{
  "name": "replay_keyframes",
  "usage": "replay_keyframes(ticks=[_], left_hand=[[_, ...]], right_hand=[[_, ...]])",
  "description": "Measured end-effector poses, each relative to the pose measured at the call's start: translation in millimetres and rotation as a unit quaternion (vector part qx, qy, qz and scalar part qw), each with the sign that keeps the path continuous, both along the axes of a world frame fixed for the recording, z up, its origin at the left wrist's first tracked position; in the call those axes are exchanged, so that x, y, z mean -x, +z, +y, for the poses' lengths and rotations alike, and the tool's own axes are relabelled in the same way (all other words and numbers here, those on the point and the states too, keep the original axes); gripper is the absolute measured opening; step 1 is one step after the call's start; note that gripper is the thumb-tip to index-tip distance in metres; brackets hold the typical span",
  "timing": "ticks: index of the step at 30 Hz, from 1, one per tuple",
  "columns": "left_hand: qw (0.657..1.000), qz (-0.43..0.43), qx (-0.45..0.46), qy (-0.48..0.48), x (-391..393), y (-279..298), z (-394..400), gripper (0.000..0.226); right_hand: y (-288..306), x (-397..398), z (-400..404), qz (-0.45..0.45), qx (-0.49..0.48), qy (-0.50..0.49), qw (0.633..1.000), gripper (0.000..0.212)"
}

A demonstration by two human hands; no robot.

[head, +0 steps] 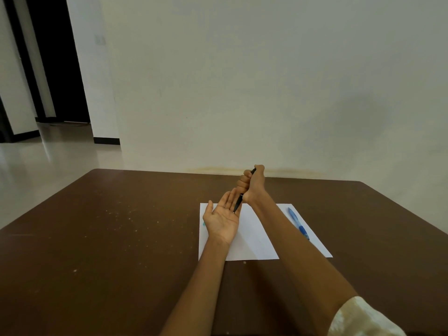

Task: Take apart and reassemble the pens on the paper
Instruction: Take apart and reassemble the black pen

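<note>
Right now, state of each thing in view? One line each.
Slim black pen: gripped in a fist, tip down on the left palm.
Blue plastic pen: whole, lying on the paper's right side.
White paper sheet: flat on the table.
Right hand: fist round the black pen.
Left hand: open, palm up, under the pen tip.
Brown wooden table: speckled with pale marks.

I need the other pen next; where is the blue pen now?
In the head view the blue pen lies on the white paper's right edge, just right of the right forearm.
</note>
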State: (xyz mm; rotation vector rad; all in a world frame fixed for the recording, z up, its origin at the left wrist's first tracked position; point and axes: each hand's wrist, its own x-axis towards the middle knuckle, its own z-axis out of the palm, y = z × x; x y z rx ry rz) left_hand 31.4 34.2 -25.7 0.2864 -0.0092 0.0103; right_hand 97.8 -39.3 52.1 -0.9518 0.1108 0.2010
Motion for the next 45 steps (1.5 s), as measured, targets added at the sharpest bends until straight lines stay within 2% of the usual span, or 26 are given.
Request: replay_keyframes(ticks=[32, 45], left_hand=[[1.0, -0.006, -0.007, -0.001, -0.1, -0.9, -0.1, 0.062], [1.0, -0.013, 0.009, -0.004, 0.3, -2.4, -0.2, 0.061]], right_hand=[[-2.7, -1.1, -2.1, -0.015, 0.019, 0.024, 0.999, 0.045], [1.4, -1.3, -0.4, -0.054, 0.045, 0.04, 0.997, 0.044]])
